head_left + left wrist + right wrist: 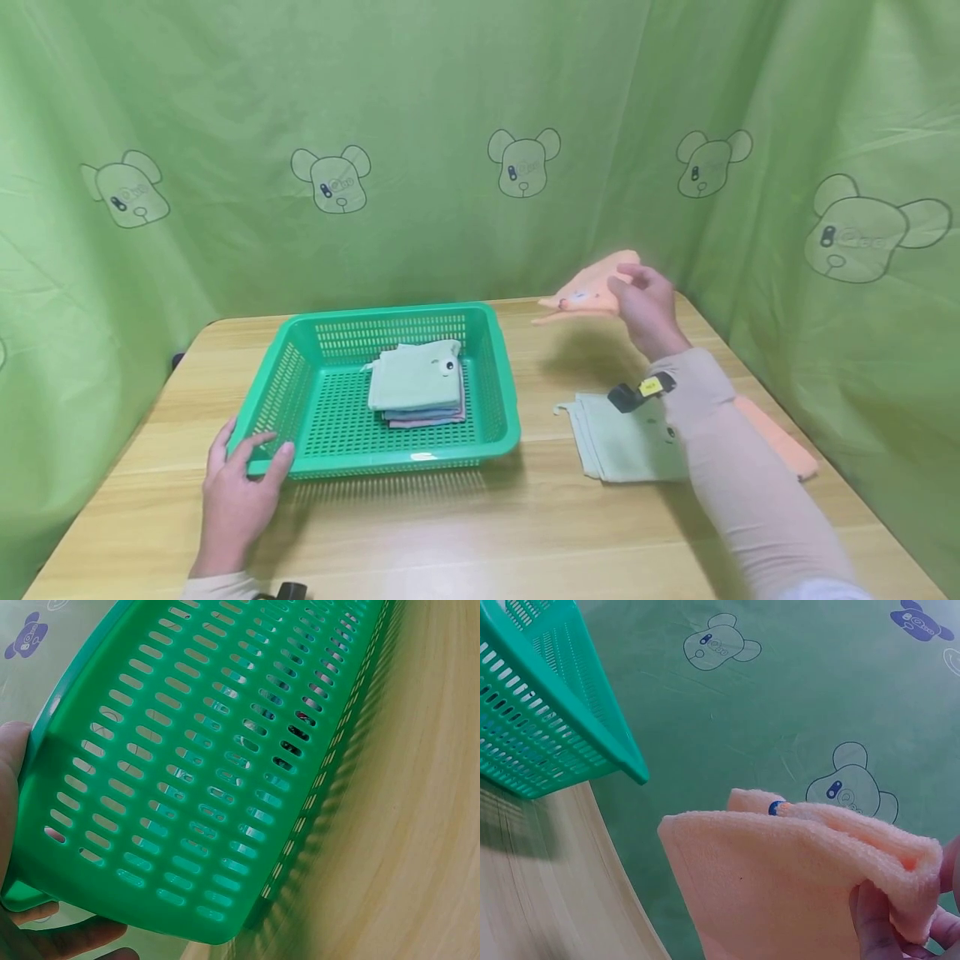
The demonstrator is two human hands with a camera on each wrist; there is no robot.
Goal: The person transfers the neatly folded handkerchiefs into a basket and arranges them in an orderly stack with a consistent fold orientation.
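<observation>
At the right of the head view my right hand [648,307] pinches a folded peach towel [592,287] by one end, above the table. In the right wrist view the peach towel [772,874] hangs folded, its fuzzy edge between thumb and fingers. My left hand [242,492] holds the near left corner of a green plastic basket [504,392], thumb and fingers about the rim. Inside the basket, toward the right, lies a stack of folded towels with a pale green towel [412,379] on top. The left wrist view shows the slotted basket wall [187,765] beside that hand.
Under the right forearm lie a folded pale green towel [626,442] and another peach cloth [780,442], both partly hidden. The wooden table [420,542] has a green curtain [427,100] with bear-head drawings at its back and sides.
</observation>
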